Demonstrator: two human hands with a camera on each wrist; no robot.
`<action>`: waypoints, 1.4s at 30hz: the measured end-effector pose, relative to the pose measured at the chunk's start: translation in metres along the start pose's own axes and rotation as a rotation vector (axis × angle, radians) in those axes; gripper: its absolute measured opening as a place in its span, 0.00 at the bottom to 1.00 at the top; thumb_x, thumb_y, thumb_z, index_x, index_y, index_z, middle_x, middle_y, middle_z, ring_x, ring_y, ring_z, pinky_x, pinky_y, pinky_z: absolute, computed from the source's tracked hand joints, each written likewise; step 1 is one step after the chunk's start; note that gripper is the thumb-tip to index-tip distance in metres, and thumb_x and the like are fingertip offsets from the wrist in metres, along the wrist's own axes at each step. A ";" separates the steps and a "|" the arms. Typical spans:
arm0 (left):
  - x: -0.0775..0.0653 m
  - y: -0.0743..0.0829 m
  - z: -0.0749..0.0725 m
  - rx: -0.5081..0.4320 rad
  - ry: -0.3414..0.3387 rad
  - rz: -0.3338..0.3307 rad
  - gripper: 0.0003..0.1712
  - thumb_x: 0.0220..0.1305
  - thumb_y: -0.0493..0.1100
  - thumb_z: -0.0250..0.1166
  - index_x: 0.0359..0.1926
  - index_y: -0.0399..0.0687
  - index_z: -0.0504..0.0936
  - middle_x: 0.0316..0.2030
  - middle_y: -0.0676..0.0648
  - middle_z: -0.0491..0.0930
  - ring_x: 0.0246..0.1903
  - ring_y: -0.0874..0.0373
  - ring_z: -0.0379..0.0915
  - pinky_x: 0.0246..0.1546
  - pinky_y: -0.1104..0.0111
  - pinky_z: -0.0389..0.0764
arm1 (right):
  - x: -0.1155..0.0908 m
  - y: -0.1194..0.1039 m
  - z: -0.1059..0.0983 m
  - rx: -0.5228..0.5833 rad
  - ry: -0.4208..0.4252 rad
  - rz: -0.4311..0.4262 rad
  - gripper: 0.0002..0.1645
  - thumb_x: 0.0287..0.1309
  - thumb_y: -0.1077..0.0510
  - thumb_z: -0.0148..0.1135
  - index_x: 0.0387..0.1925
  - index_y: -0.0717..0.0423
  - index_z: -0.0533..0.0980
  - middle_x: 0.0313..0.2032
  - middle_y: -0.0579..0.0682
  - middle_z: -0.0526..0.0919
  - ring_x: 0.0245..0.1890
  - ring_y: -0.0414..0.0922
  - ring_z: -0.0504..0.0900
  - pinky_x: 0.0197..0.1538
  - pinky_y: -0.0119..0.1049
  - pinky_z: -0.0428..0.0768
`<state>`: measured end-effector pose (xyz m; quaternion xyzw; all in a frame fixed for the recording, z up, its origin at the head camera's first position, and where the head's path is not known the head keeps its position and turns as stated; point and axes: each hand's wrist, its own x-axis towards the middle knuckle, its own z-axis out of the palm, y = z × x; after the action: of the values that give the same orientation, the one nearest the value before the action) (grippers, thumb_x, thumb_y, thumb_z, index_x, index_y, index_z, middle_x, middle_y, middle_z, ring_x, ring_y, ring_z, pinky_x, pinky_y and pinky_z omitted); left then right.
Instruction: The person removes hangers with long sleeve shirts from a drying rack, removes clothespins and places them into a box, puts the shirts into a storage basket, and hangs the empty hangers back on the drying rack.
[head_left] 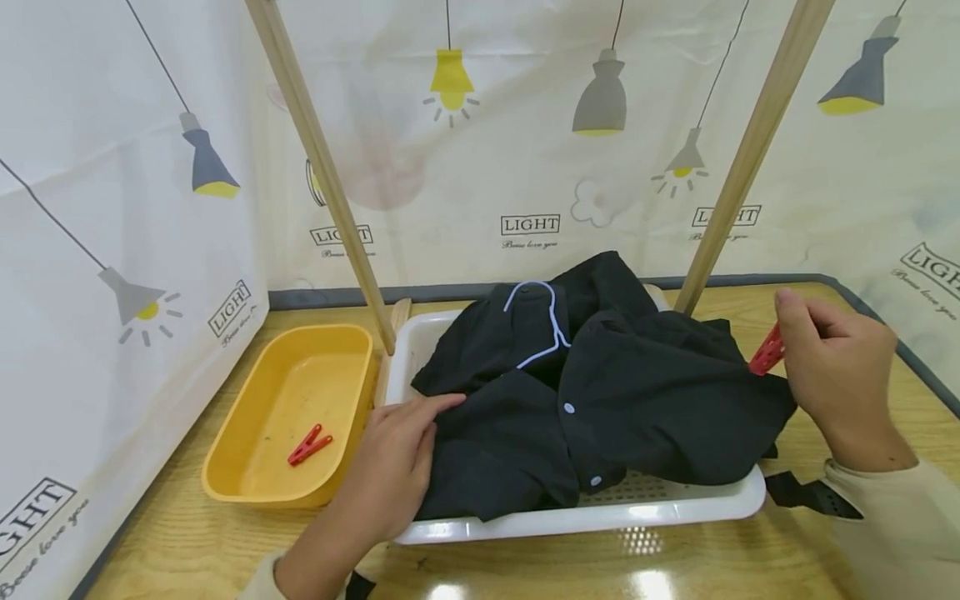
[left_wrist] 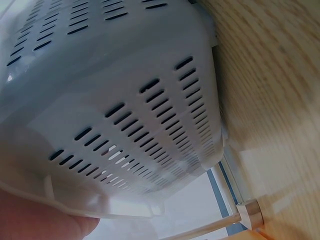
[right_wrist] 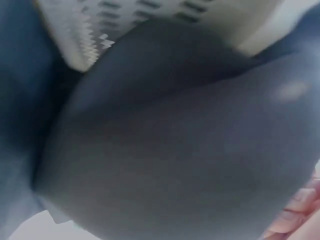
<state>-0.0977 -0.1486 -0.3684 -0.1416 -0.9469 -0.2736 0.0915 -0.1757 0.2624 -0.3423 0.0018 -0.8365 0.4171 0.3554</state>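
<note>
A black shirt with pale buttons lies heaped in a white basket. A light-blue hanger shows at its collar, its lower part hidden by cloth. My right hand, at the shirt's right end, grips a red clothespin; its far end meets the cloth edge, and I cannot tell whether it is clipped on. My left hand rests at the basket's left side, index finger stretched over the shirt. A finger shows by the basket rim in the left wrist view. Dark cloth fills most of the right wrist view.
On the left of the wooden table stands a yellow tub with a red clothespin in it. Two wooden poles rise behind the basket, one left and one right. Lamp-printed sheeting encloses the back and sides.
</note>
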 end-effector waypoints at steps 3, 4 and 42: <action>0.000 0.000 -0.001 0.001 0.006 0.002 0.25 0.69 0.32 0.60 0.60 0.61 0.79 0.54 0.56 0.84 0.54 0.59 0.79 0.62 0.59 0.70 | -0.002 -0.011 -0.003 0.018 -0.025 0.006 0.29 0.69 0.50 0.57 0.12 0.56 0.75 0.10 0.31 0.71 0.11 0.33 0.63 0.14 0.33 0.53; 0.000 0.000 -0.001 0.002 0.006 0.002 0.24 0.69 0.32 0.60 0.60 0.61 0.79 0.54 0.55 0.84 0.54 0.59 0.79 0.62 0.59 0.70 | -0.003 -0.014 -0.005 0.019 -0.053 0.005 0.28 0.70 0.51 0.56 0.13 0.56 0.75 0.11 0.30 0.72 0.12 0.33 0.65 0.15 0.30 0.56; 0.002 0.001 0.001 0.076 -0.014 0.005 0.22 0.68 0.40 0.64 0.61 0.62 0.79 0.55 0.56 0.83 0.55 0.58 0.78 0.63 0.60 0.70 | -0.081 -0.080 0.024 0.336 -0.943 -0.055 0.11 0.65 0.61 0.64 0.49 0.50 0.78 0.29 0.47 0.87 0.16 0.39 0.77 0.22 0.34 0.80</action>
<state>-0.0994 -0.1471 -0.3683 -0.1422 -0.9570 -0.2361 0.0908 -0.1056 0.1701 -0.3444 0.2697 -0.8269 0.4904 -0.0558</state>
